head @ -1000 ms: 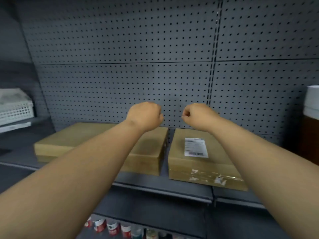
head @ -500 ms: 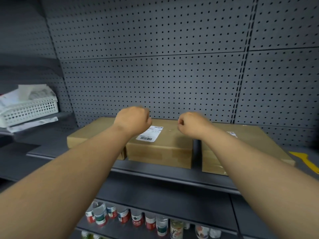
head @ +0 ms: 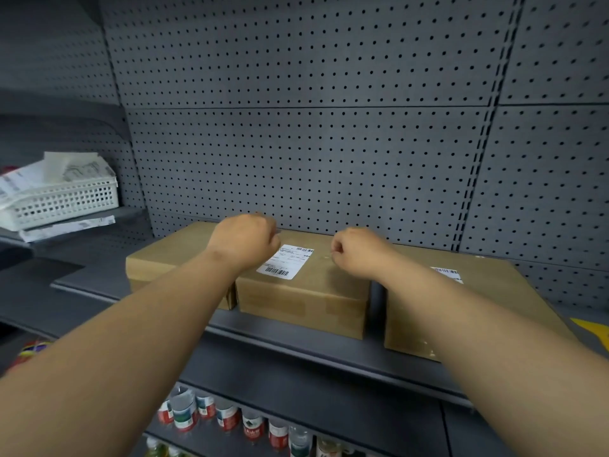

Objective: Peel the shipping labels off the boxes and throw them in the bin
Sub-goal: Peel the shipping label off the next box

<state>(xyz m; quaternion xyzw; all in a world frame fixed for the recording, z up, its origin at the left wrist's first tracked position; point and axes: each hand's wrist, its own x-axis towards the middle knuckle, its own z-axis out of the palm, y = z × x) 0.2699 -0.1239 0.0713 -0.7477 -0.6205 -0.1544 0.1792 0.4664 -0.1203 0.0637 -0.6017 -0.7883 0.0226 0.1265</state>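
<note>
Inspecting the grey shelf (head: 290, 338), we found both fists, left hand (head: 245, 240) and right hand (head: 357, 250), curled empty; the right box's label (head: 446, 274) was half hidden.

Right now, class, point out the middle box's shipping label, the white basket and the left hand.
shipping label (head: 285, 266), head view, centre of the white sticker
white basket (head: 71, 200), head view, its perforated front wall
left hand (head: 243, 240), head view, back of the fist
</note>
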